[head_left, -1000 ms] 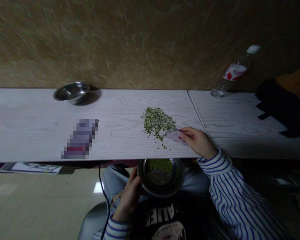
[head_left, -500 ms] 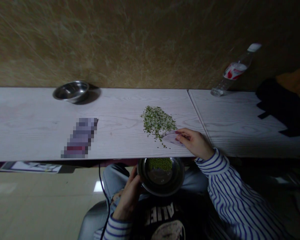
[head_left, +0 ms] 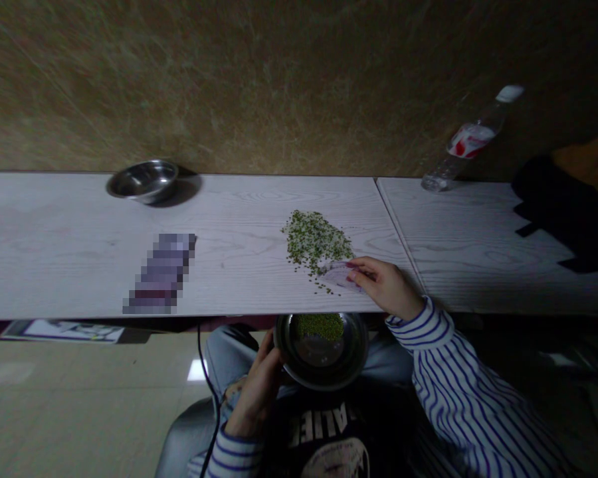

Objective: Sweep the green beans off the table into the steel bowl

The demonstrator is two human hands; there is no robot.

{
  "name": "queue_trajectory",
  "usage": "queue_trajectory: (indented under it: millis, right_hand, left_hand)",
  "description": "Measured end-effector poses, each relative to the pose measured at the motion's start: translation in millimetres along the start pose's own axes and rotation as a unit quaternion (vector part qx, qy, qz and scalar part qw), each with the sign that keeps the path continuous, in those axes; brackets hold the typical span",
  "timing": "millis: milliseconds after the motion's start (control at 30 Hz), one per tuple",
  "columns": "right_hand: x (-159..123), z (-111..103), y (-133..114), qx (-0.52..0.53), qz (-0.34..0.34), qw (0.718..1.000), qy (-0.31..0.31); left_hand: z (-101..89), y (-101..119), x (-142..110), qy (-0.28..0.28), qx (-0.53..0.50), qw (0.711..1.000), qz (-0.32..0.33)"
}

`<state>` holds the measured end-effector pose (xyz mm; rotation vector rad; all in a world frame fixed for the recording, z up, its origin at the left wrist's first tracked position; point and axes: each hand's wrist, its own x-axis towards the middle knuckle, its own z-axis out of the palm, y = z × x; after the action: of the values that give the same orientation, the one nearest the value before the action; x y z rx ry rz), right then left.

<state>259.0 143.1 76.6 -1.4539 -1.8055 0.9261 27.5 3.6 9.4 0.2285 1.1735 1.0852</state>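
My left hand (head_left: 259,385) grips the left rim of a steel bowl (head_left: 323,382), held at the table's front edge above my lap. Green mung beans (head_left: 319,326) lie inside the bowl, gathered toward its far side. On the tabletop, more mung beans (head_left: 313,236) are spread in a loose patch, with a few stray ones nearer the front edge. My right hand (head_left: 386,285) pinches a clear, half-round plastic protractor (head_left: 339,273) between thumb and fingers. The protractor rests low at the near right border of the scattered beans.
A second steel bowl (head_left: 144,182) stands at the back left of the white table (head_left: 239,279). A pixelated flat item (head_left: 162,272) lies in front of it. At the back right are a clear bottle (head_left: 471,141) and dark cloth (head_left: 563,206). A wall (head_left: 229,86) rises behind.
My right hand has shifted very slightly left with the protractor. The left hand, the bowl and the scattered beans look the same.
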Motion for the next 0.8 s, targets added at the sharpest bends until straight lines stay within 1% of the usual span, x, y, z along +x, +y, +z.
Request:
queue_trajectory:
  millis: [133, 300, 533, 700, 800]
  right_hand:
    - [-1, 3, -1, 0.0, -0.01, 1.0, -0.016]
    - [-2, -1, 0, 0.001, -0.005, 1.0, 0.013]
    - [8, 2, 1, -0.027, -0.025, 0.999, 0.017]
    - [20, -5, 3, -0.028, -0.027, 0.998, 0.042]
    - [22, -10, 3, -0.002, -0.02, 0.999, 0.044]
  left_hand:
    - [-0.1, 2, -1, 0.005, 0.002, 1.0, -0.005]
    - [-3.1, 1, 0, 0.016, 0.0, 1.0, -0.002]
    - [-1.9, 0, 1, 0.009, 0.013, 1.0, -0.012]
    - [-2.2, 3, 1, 0.015, 0.016, 1.0, -0.012]
    - [-2.0, 3, 0, 0.013, 0.009, 1.0, -0.007]
